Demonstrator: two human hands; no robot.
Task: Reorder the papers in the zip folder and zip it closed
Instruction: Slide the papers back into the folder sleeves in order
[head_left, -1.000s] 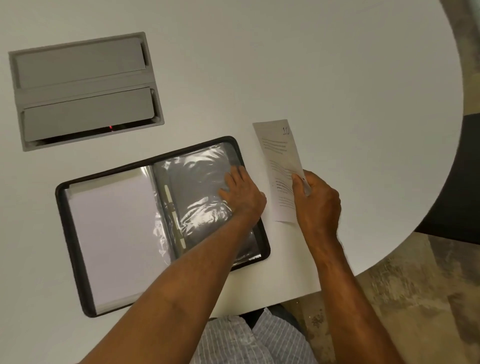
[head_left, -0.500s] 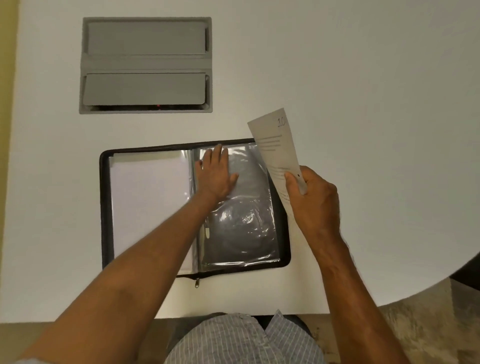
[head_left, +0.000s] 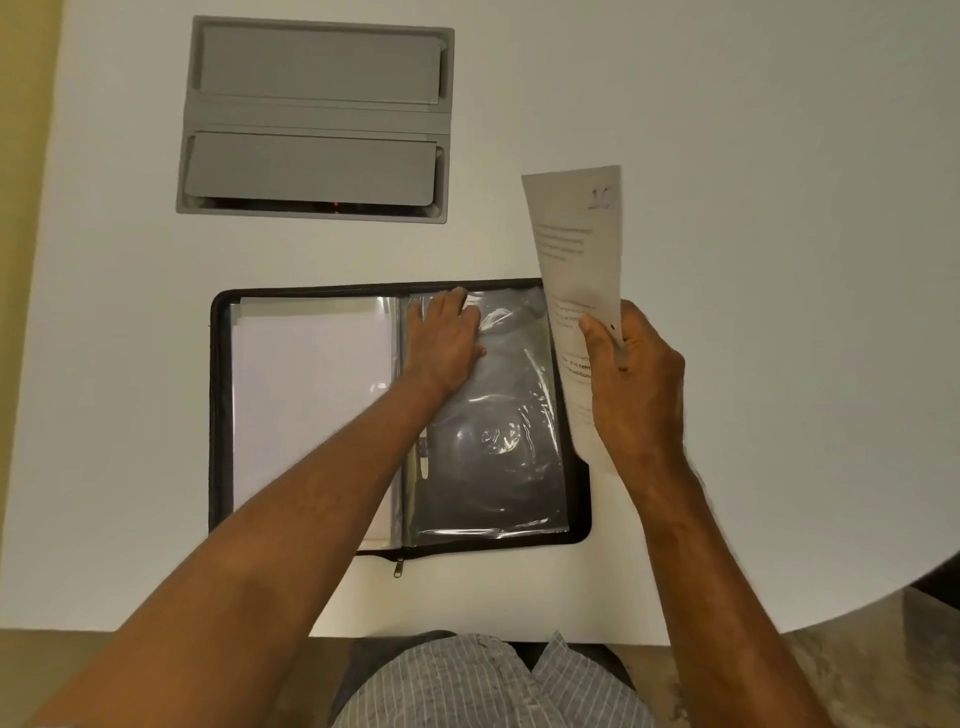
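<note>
Right hand (head_left: 636, 387) grips paper (head_left: 579, 270); left hand (head_left: 444, 343) apparently presses sleeve (head_left: 498, 441).

This looks like an office or meeting room: a large white desk (head_left: 753, 130) with a rounded edge has a grey flip-lid cable box (head_left: 317, 119) recessed into its top, a small red light glowing inside, and a zip folder (head_left: 218, 415) of clear sleeves lies open over mottled carpet (head_left: 883, 675)

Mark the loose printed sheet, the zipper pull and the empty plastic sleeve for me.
printed sheet (head_left: 576, 260), head view, upper text area.
zipper pull (head_left: 398, 568), head view, metal tab at the folder's near edge.
plastic sleeve (head_left: 498, 447), head view, glossy middle of the right page.
</note>
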